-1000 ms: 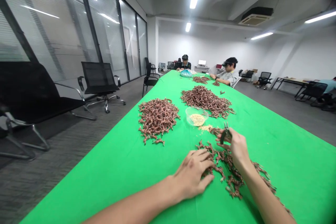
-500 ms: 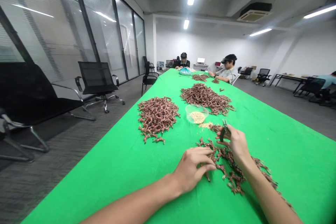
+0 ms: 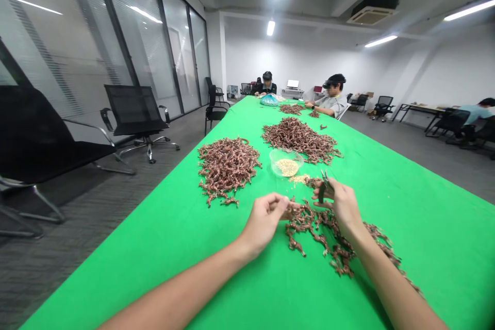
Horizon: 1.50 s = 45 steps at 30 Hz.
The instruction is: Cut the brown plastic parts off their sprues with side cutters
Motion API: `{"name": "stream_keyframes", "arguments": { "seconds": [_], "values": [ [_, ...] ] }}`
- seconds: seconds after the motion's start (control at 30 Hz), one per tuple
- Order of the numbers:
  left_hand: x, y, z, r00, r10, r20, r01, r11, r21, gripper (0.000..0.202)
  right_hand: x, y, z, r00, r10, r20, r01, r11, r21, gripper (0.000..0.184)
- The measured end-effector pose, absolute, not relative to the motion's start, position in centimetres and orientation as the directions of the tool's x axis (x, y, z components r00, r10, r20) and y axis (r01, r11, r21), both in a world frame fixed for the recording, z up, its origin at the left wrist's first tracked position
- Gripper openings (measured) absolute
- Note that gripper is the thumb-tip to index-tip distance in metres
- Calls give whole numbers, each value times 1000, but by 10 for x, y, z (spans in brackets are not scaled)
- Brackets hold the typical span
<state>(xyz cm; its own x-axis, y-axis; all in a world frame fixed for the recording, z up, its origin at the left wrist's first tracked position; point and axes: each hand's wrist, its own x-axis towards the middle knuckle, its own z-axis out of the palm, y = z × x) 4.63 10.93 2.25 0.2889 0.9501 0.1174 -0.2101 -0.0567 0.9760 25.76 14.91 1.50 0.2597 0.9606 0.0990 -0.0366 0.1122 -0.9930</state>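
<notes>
My left hand [image 3: 264, 219] is lifted a little off the green table [image 3: 201, 247], fingers pinched on a small brown piece pulled from the scattered brown pieces [image 3: 332, 240] in front of me. My right hand [image 3: 340, 203] hovers over the same scatter, closed round small dark pliers [image 3: 323, 188] whose tips point up and away. A clear bowl [image 3: 286, 162] with pale bits stands just beyond both hands.
Two big heaps of brown pieces lie further up the table, one on the left [image 3: 227, 165], one behind the bowl [image 3: 299, 136]. Two people sit at the far end [image 3: 332, 98]. Black chairs [image 3: 133, 113] line the glass wall on the left.
My left hand has left the table, where it lay flat on the scatter, and risen with a piece pinched in its fingers. My right hand has hardly moved.
</notes>
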Motion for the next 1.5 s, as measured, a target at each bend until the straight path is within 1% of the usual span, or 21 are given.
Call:
{"name": "stream_keyframes", "arguments": {
  "seconds": [0.07,0.13,0.27,0.33,0.4,0.53,0.6,0.67,0.77,0.83,0.93,1.1,1.33,1.5],
  "values": [
    [42,113,27,272,962,28,-304,58,951,29,256,147,15,221,968,118,-29,128,-991,40],
    [37,116,30,271,961,-50,-344,145,928,24,255,146,16,177,968,176,11,177,-984,40],
    [29,121,31,298,939,-172,-322,269,908,21,255,143,16,99,946,308,179,288,-941,45],
    [28,122,31,320,927,-197,-312,299,902,22,255,142,16,48,938,344,237,324,-916,48],
    [26,123,32,329,926,-185,-301,288,909,21,255,142,15,-8,923,385,287,371,-883,48],
    [24,124,31,293,951,-101,-271,184,945,42,253,141,13,-128,882,453,386,465,-797,47],
    [23,125,30,292,954,-60,-274,144,951,42,250,139,13,-179,860,478,440,504,-743,45],
    [22,126,29,296,955,-27,-283,114,952,41,246,137,14,-223,823,523,504,556,-661,41],
    [22,127,30,297,955,-1,-295,93,951,43,239,132,16,-275,750,602,573,631,-524,32],
    [22,126,32,300,954,7,-302,88,949,44,235,130,15,-290,718,633,596,653,-467,25],
    [22,125,34,326,945,24,-314,85,946,44,230,128,13,-298,688,662,621,666,-413,19],
    [23,123,35,384,923,34,-343,108,933,45,225,125,12,-295,635,714,654,679,-334,14],
    [24,119,37,399,917,5,-395,167,903,46,224,125,10,-350,571,742,678,702,-220,13],
    [24,119,37,409,913,3,-408,179,895,45,224,126,9,-361,560,746,698,693,-182,15]
  ]
}}
